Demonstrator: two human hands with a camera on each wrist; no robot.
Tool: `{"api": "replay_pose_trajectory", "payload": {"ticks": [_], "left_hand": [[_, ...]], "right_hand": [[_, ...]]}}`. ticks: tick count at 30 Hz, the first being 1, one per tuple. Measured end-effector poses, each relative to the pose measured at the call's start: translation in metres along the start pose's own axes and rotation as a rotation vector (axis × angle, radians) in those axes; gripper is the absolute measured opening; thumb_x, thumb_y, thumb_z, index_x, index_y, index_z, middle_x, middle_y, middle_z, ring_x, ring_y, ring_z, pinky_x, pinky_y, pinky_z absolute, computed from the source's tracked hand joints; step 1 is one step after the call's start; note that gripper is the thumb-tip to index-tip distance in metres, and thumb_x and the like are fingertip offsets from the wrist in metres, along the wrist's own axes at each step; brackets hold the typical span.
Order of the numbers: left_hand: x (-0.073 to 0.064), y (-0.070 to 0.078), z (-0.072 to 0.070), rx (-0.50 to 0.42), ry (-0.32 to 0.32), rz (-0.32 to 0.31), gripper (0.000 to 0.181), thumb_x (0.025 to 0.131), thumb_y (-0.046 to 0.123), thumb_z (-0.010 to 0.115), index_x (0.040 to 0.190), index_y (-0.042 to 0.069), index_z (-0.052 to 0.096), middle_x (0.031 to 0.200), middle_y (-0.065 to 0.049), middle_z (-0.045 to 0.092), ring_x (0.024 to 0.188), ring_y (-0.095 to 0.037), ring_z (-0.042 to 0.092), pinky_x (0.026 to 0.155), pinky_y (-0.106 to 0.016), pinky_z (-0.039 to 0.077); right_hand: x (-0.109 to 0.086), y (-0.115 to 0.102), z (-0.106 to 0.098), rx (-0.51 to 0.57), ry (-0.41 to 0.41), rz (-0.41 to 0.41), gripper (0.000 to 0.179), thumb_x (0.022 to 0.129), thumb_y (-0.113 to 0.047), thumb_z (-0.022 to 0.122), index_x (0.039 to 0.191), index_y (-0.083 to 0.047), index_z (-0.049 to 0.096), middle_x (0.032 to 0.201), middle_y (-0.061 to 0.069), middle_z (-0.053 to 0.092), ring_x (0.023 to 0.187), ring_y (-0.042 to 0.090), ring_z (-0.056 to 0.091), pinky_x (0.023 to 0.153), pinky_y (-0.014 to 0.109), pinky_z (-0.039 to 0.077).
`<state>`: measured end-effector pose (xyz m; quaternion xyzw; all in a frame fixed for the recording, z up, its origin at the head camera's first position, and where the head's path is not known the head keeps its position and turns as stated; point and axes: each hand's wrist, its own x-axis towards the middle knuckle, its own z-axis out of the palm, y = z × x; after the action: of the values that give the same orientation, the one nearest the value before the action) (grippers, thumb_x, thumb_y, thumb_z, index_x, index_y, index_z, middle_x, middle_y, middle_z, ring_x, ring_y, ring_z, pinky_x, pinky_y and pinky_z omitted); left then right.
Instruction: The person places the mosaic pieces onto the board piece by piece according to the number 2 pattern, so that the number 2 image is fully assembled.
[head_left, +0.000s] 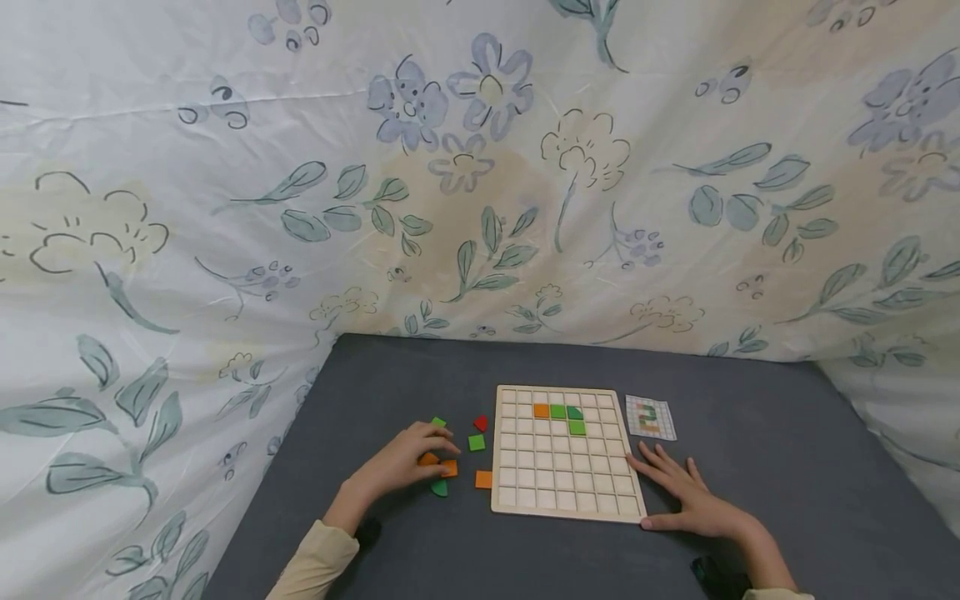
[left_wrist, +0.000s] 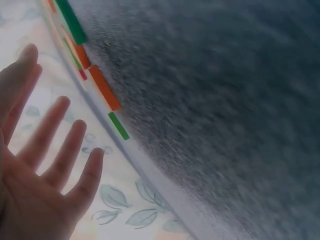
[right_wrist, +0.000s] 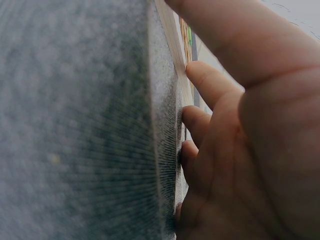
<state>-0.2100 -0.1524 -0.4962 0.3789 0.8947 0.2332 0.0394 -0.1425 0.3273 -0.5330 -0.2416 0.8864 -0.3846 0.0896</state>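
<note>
My left hand (head_left: 407, 458) is over a loose group of flat coloured pieces, left of the wooden grid board (head_left: 557, 481). Its fingers (left_wrist: 75, 145) look spread in the left wrist view, with nothing between them. By its fingertips lies an orange square (head_left: 450, 468); a dark green rounded piece (head_left: 439, 489) sits just below. My right hand (head_left: 693, 502) lies at the board's lower right edge, thumb and fingertips touching it. On the board are an orange square (head_left: 542, 411), two green squares (head_left: 557, 412) and a two-tone green piece (head_left: 574, 412).
Between the left hand and the board lie a green square (head_left: 476, 443), a red piece (head_left: 481, 423) and another orange square (head_left: 483, 479) near the board's edge. A printed pattern card (head_left: 650, 417) is right of the board. Floral cloth (head_left: 480, 250) hangs behind the dark table (head_left: 412, 375).
</note>
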Motion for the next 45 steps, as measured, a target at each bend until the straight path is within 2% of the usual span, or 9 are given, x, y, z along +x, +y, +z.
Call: {"api": "replay_pose_trajectory", "payload": {"ticks": [3, 10, 15, 28, 36, 39, 45], "left_hand": [[-0.003, -0.002, -0.001, 0.014, -0.005, 0.002, 0.028, 0.084, 0.029, 0.068, 0.111, 0.022, 0.067, 0.127, -0.004, 0.054, 0.115, -0.023, 0.046, 0.094, -0.048, 0.04], [-0.009, -0.005, -0.002, 0.06, 0.029, 0.046, 0.026, 0.082, 0.024, 0.071, 0.108, 0.021, 0.068, 0.124, -0.006, 0.056, 0.115, -0.025, 0.046, 0.092, -0.05, 0.041], [-0.012, -0.006, -0.003, 0.059, 0.017, 0.024, 0.028, 0.081, 0.019, 0.072, 0.109, 0.023, 0.068, 0.125, -0.004, 0.055, 0.117, -0.024, 0.044, 0.093, -0.052, 0.04], [-0.012, -0.002, -0.004, 0.069, -0.025, 0.016, 0.03, 0.08, 0.019, 0.073, 0.11, 0.022, 0.068, 0.127, -0.004, 0.054, 0.118, -0.025, 0.043, 0.095, -0.053, 0.039], [-0.013, -0.007, -0.002, 0.091, 0.023, 0.087, 0.032, 0.076, 0.013, 0.076, 0.107, 0.018, 0.069, 0.123, -0.01, 0.055, 0.114, -0.03, 0.044, 0.088, -0.058, 0.04], [-0.013, -0.006, -0.002, 0.1, 0.002, 0.081, 0.033, 0.075, 0.014, 0.076, 0.107, 0.019, 0.069, 0.123, -0.01, 0.055, 0.114, -0.03, 0.044, 0.089, -0.058, 0.04], [-0.01, -0.001, -0.003, 0.102, -0.07, 0.018, 0.034, 0.077, 0.02, 0.075, 0.11, 0.026, 0.068, 0.128, -0.005, 0.053, 0.118, -0.027, 0.042, 0.093, -0.056, 0.039]], "right_hand": [[0.0, 0.0, 0.0, 0.004, -0.003, 0.0, 0.08, 0.08, -0.03, 0.071, 0.146, -0.012, 0.03, 0.151, 0.029, 0.008, 0.136, 0.002, -0.015, 0.091, 0.074, -0.017], [0.0, -0.002, -0.001, -0.003, 0.001, -0.013, 0.079, 0.08, -0.028, 0.071, 0.146, -0.012, 0.03, 0.149, 0.031, 0.009, 0.135, -0.002, -0.015, 0.091, 0.075, -0.016], [0.0, -0.004, -0.002, -0.014, 0.008, -0.037, 0.08, 0.08, -0.028, 0.071, 0.146, -0.01, 0.03, 0.148, 0.033, 0.011, 0.132, -0.011, -0.014, 0.09, 0.076, -0.014], [-0.001, -0.004, -0.002, -0.014, 0.007, -0.037, 0.08, 0.081, -0.028, 0.071, 0.146, -0.009, 0.029, 0.148, 0.034, 0.011, 0.13, -0.015, -0.015, 0.091, 0.075, -0.015], [-0.001, -0.003, -0.003, -0.011, 0.01, -0.049, 0.08, 0.08, -0.027, 0.071, 0.146, -0.009, 0.029, 0.148, 0.033, 0.011, 0.131, -0.014, -0.015, 0.09, 0.076, -0.015], [-0.001, -0.001, -0.002, -0.016, 0.011, -0.054, 0.08, 0.081, -0.027, 0.071, 0.146, -0.009, 0.029, 0.148, 0.033, 0.011, 0.132, -0.013, -0.015, 0.091, 0.076, -0.014], [0.0, 0.001, -0.002, -0.022, 0.007, -0.048, 0.08, 0.08, -0.028, 0.071, 0.146, -0.01, 0.029, 0.149, 0.031, 0.012, 0.132, -0.012, -0.015, 0.091, 0.075, -0.014]]}}
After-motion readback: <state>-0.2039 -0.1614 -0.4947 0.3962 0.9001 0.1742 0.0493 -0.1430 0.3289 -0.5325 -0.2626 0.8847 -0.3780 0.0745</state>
